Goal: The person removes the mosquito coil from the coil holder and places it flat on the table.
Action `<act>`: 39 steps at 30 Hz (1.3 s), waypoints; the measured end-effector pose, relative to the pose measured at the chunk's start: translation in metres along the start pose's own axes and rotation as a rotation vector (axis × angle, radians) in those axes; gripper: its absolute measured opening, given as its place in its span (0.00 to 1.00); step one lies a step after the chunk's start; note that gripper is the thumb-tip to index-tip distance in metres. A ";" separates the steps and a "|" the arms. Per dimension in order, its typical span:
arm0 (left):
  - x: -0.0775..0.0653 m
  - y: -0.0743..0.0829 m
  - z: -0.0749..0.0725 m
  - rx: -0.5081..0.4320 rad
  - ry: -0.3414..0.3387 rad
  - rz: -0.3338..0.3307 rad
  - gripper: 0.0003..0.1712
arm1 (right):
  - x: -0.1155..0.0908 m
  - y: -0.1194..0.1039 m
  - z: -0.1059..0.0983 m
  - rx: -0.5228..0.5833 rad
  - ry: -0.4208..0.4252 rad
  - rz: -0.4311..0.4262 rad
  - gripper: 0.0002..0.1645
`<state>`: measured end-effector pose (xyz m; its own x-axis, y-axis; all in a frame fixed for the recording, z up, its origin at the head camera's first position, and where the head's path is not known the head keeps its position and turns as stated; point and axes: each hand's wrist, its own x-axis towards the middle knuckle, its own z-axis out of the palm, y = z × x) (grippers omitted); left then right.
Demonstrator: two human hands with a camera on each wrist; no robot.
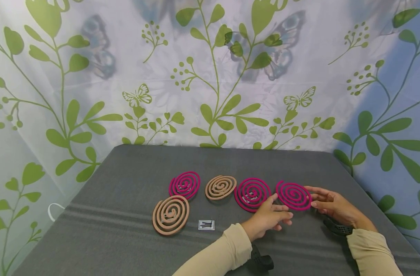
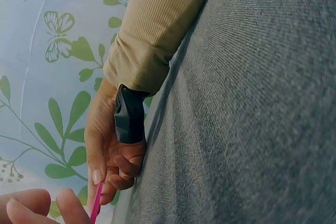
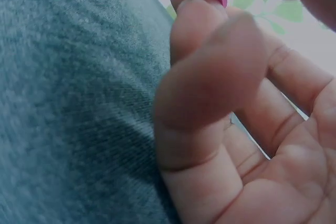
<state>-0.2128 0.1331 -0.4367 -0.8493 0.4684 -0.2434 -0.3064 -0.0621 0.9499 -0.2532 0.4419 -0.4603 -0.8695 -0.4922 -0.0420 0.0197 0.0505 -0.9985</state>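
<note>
My right hand (image 1: pixel 337 207) pinches the right edge of a magenta spiral coil (image 1: pixel 293 195), tilted above the grey table. In the left wrist view the right thumb (image 2: pixel 95 156) presses against the coil's thin pink edge (image 2: pixel 96 203). Near the coil's left side is my left hand (image 1: pixel 266 218), its fingers loosely extended and spread, thumb close to the rim; whether it touches is unclear. Just left of that lies another magenta coil (image 1: pixel 246 189), resting over a small picture card. Up close in the right wrist view, the fingers (image 3: pixel 194 93) hide most of the held coil.
Farther left on the grey table (image 1: pixel 127 184) lie two tan coils, one central (image 1: pixel 216 190) and one nearer (image 1: pixel 168 226), plus a magenta coil (image 1: pixel 196 180). An uncovered picture card (image 1: pixel 206 225) sits in front. A leaf-patterned curtain (image 1: pixel 182 96) hangs behind.
</note>
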 end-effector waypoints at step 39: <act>-0.007 0.006 0.005 0.137 -0.079 0.053 0.20 | 0.013 -0.006 0.021 -0.412 0.199 0.055 0.38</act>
<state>-0.2063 0.1333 -0.4286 -0.8246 0.5357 -0.1816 -0.1967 0.0294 0.9800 -0.2540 0.4170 -0.4556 -0.9512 -0.3050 -0.0474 -0.0944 0.4334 -0.8963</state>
